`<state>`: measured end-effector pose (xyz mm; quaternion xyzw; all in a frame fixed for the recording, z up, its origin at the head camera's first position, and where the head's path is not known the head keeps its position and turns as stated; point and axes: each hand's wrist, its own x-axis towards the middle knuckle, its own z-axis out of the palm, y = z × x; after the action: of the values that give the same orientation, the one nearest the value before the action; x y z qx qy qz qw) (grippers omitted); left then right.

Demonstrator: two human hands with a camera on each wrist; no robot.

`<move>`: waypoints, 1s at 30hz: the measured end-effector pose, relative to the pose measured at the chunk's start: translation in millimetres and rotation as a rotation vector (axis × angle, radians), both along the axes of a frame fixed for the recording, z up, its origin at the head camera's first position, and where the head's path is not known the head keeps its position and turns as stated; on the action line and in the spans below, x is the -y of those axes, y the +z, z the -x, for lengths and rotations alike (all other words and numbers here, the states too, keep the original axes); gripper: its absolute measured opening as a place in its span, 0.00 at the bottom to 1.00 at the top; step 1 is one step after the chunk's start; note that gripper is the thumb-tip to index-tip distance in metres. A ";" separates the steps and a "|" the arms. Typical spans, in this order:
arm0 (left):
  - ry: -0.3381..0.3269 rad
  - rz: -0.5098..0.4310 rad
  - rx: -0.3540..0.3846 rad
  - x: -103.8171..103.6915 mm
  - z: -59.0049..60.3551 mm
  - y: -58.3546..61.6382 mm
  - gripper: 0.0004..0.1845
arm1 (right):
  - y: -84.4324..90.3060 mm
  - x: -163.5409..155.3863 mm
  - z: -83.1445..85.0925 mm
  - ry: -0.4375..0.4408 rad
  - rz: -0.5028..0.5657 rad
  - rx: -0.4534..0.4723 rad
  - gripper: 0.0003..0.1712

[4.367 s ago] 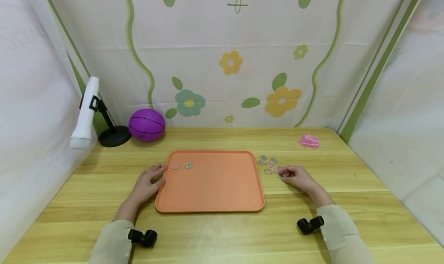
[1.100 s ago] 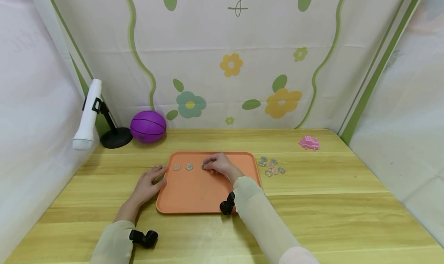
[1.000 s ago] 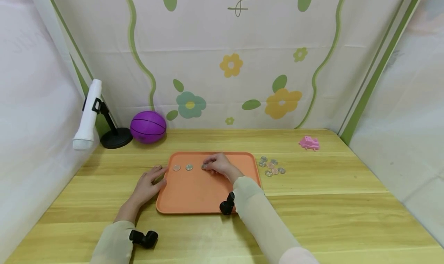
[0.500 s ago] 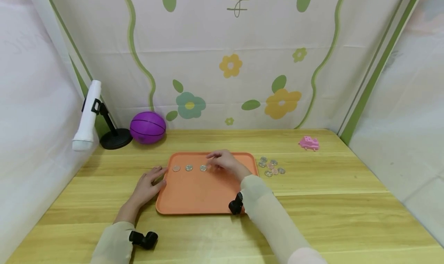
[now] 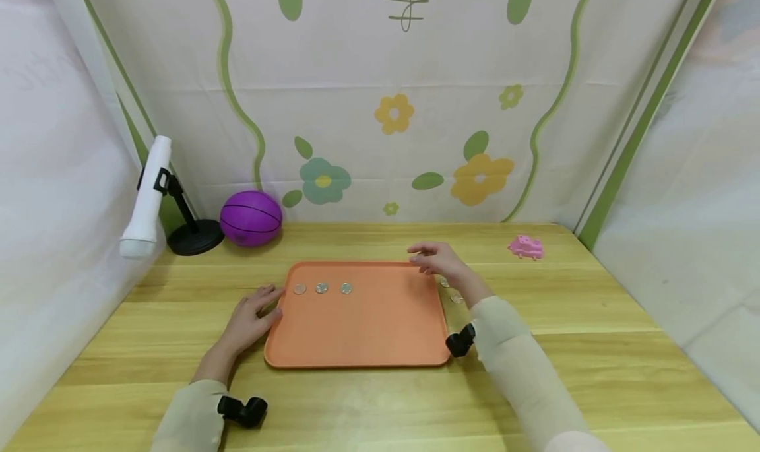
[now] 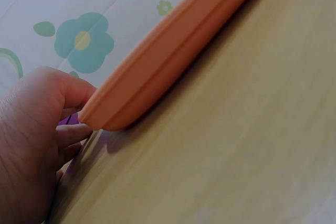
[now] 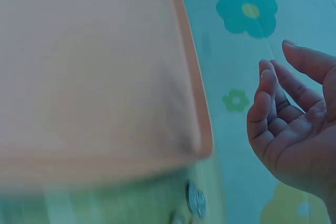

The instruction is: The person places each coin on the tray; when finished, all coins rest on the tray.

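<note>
Here, beyond your orange tray [image 5: 356, 326] sit a purple ball [image 5: 251, 218], a white lamp on a black stand [image 5: 148, 194] and a pink toy [image 5: 525, 246]. Three coins [image 5: 321, 288] lie in a row on the tray's far left part. Your right hand [image 5: 436, 262] hovers empty over the tray's far right corner, fingers loosely spread, hiding most of the loose coins on the table [image 7: 195, 203]; the right wrist view shows some. Your left hand [image 5: 251, 313] rests flat against the tray's left rim.
</note>
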<state>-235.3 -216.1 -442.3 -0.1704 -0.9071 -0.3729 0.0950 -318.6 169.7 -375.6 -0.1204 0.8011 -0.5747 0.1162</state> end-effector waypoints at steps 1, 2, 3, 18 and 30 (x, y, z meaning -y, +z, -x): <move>0.000 0.004 0.004 0.1 0.2 -0.2 0.23 | 0.6 -6.0 0.1 -0.008 -0.007 -0.002 0.25; 0.001 0.004 0.007 0.2 0.3 -0.6 0.23 | 1.0 -11.9 0.1 -0.010 -0.012 -0.003 0.25; 0.002 0.006 0.009 0.1 0.3 -0.9 0.23 | 1.3 -17.8 -0.1 -0.012 -0.018 -0.007 0.25; 0.002 -0.003 0.015 0.7 1.5 -1.9 0.23 | -7.0 -94.1 -17.5 -0.083 -0.085 -0.077 0.27; -0.005 0.010 0.001 0.8 1.0 -1.3 0.24 | -24.0 -128.7 -32.0 -0.132 -0.123 -0.061 0.25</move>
<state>-236.3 -216.9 -443.7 -0.1728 -0.9086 -0.3687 0.0928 -286.6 298.4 -399.6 -0.0775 0.8442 -0.5269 0.0610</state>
